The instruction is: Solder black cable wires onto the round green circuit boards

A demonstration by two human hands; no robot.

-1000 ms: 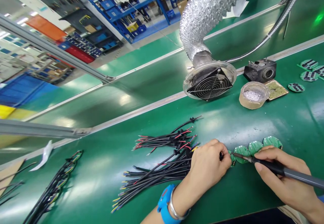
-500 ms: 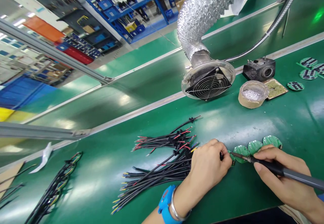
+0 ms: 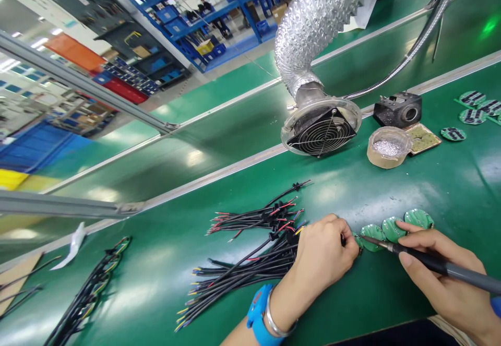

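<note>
Round tan tub [image 3: 384, 159] of silvery bits [image 3: 387, 148], square dish [image 3: 426, 148] with rough yellowish pad [image 3: 425, 136] against it. Left hand [image 3: 324, 249]: fingers pinched on a small black piece [image 3: 343, 240], mostly hidden; right hand [image 3: 450, 281] closed round a slim soldering iron [image 3: 426, 261], tip by the leftmost of the round green boards [image 3: 372, 241], in a row on the smooth bench [image 3: 156, 267].

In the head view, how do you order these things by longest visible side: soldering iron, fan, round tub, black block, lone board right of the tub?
Largest to smallest:
1. Soldering iron
2. Fan
3. Round tub and black block: they look alike, so unranked
4. Lone board
</note>
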